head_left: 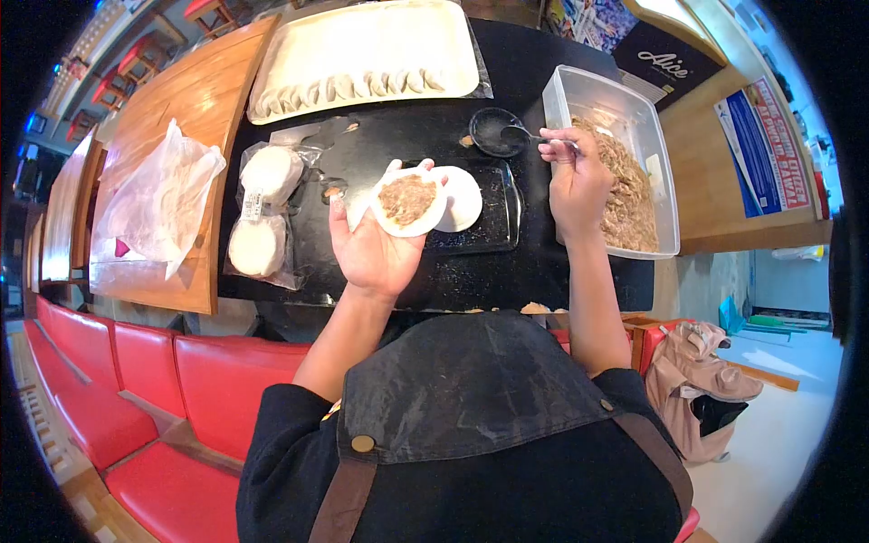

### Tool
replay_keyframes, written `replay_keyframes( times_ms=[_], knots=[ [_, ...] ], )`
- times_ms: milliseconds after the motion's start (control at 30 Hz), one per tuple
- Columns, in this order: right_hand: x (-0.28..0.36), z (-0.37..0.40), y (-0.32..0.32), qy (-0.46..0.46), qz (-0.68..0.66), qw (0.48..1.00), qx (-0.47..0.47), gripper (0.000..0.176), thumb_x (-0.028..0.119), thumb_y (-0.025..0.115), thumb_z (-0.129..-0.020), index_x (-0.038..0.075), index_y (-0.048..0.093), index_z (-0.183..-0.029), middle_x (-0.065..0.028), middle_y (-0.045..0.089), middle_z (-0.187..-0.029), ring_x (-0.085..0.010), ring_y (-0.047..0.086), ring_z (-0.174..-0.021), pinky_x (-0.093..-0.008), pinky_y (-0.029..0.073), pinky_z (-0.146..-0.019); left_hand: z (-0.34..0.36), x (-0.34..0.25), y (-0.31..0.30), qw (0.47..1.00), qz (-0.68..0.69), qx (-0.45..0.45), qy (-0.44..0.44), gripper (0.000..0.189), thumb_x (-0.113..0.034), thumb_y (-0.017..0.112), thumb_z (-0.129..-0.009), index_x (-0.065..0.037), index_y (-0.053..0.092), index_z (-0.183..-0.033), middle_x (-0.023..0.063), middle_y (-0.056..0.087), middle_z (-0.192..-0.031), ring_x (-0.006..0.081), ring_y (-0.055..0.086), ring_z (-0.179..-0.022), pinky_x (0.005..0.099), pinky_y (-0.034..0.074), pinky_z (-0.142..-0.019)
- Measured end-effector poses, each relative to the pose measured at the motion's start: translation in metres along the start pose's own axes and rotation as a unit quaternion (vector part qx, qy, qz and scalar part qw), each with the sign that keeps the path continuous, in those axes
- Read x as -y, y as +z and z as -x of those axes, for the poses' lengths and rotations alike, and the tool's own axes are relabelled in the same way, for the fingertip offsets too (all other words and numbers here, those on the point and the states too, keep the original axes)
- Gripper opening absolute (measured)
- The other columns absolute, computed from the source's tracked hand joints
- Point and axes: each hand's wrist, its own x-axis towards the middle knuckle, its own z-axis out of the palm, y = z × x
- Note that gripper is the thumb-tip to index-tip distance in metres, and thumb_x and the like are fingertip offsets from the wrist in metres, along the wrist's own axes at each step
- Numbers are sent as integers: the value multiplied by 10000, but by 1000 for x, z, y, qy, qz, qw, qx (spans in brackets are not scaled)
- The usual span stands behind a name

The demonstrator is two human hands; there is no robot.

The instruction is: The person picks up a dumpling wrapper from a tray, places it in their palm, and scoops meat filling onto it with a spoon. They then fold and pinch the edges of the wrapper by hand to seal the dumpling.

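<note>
On the fingers of my left hand (pixel 385 240), held palm up, lies a round white wrapper (pixel 434 217) with brown filling (pixel 405 199) spread on it. My right hand (pixel 579 176) is closed on the handle of a spoon (pixel 536 136), whose tip is over a small black bowl (pixel 493 132). Just right of the left hand, a stack of white wrappers (pixel 463 201) sits on a black tray (pixel 503 222). A clear plastic tub (pixel 667 195) with brown filling mixture (pixel 631 213) stands beside and partly behind my right hand.
A cream tray (pixel 362 45) with a row of folded dumplings (pixel 353 88) is at the back. Packs of wrappers (pixel 257 246) lie left on the black table (pixel 344 149). A plastic bag (pixel 163 199) rests on a wooden table (pixel 195 100). Red seats (pixel 226 385) stand below.
</note>
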Motion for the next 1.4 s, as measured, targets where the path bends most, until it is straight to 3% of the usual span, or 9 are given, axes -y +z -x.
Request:
replay_keyframes(
  times_ms=[167,233,267,400,600,733,1133,1233,1400],
  knots=[
    [14,-8,-12,-1,-86,995,-47,48,62,497,-918,23,492,-945,-135,653,-853,-157,645,-684,-270,514,-607,-3,-13,0,995,1,-14,-100,850,-594,288,-874,85,172,-1373,320,194,-1412,445,209,-1319,483,167,-1105],
    [25,-15,-22,36,-287,956,-57,82,117,452,-948,42,451,-982,-163,643,-845,-137,597,-637,-239,481,-593,-4,-15,4,978,-18,-15,-206,884,-642,220,-866,79,183,-1376,349,259,-1369,446,277,-1290,483,197,-1091],
    [29,-18,-24,38,-286,956,-58,82,117,452,-948,42,451,-982,-163,643,-845,-137,597,-637,-239,481,-593,-3,-15,6,978,-19,-15,-207,884,-642,220,-866,79,183,-1376,349,259,-1369,446,277,-1290,483,197,-1091],
    [42,-29,-26,53,-430,896,94,135,198,415,-969,67,419,-1002,-166,628,-810,-103,516,-597,-202,437,-563,0,-11,14,910,-70,25,-407,913,-682,229,-845,56,214,-1382,382,286,-1334,514,319,-1234,519,245,-1054],
    [63,-34,-9,64,-455,865,202,141,203,413,-967,64,423,-984,-134,617,-772,-90,523,-601,-178,432,-559,6,-7,21,894,-63,36,-441,880,-666,225,-857,37,225,-1385,345,284,-1359,511,279,-1259,535,241,-1054],
    [65,-35,-5,71,-422,874,230,131,186,418,-964,55,424,-969,-114,617,-763,-80,530,-602,-175,432,-546,9,-5,22,897,-68,17,-436,951,-699,190,-842,114,287,-1325,374,337,-1307,439,372,-1238,488,283,-1044],
    [22,-42,-9,123,-355,923,80,122,160,399,-973,52,449,-946,-106,633,-754,-59,508,-572,-178,404,-518,9,-11,17,899,-66,53,-431,993,-744,203,-810,88,266,-1350,360,319,-1329,443,378,-1231,485,275,-1048],
    [-3,-51,-1,136,-251,958,-22,105,126,427,-958,26,456,-951,-100,641,-766,-84,546,-595,-208,445,-544,8,-11,15,904,-65,45,-420,997,-747,197,-808,84,259,-1354,360,313,-1333,440,364,-1242,481,262,-1056],
    [-21,-47,18,101,-91,991,14,96,89,477,-926,-7,480,-924,-95,657,-779,-105,603,-628,-235,490,-584,8,-10,15,926,-54,20,-373,993,-743,192,-811,83,247,-1359,363,299,-1340,429,333,-1269,471,242,-1068]
  ],
)
